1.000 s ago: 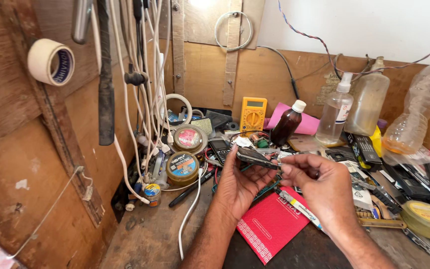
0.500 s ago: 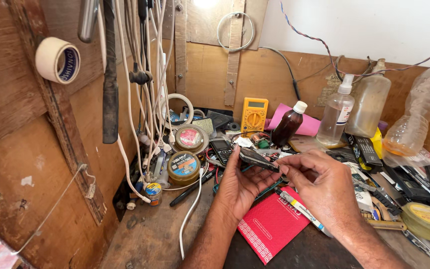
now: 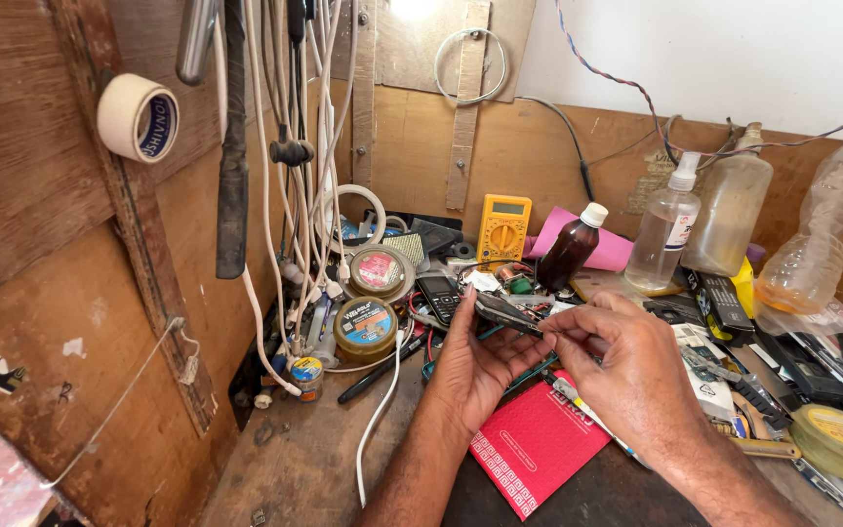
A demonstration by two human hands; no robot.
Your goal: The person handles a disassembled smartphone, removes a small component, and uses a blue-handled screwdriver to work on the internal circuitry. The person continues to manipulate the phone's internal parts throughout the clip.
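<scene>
Now left hand (image 3: 475,366) grasps dark circuit board (image 3: 505,313) at fingertips; right hand (image 3: 626,366) pinches its edge.

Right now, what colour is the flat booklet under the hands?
Red booklet with a white patterned border, head view.

The right hand (image 3: 636,376) covers most of whatever its fingertips pinch. The board (image 3: 504,314) is too small to read, and the bottle (image 3: 831,234) gets cropped at the right edge.
</scene>
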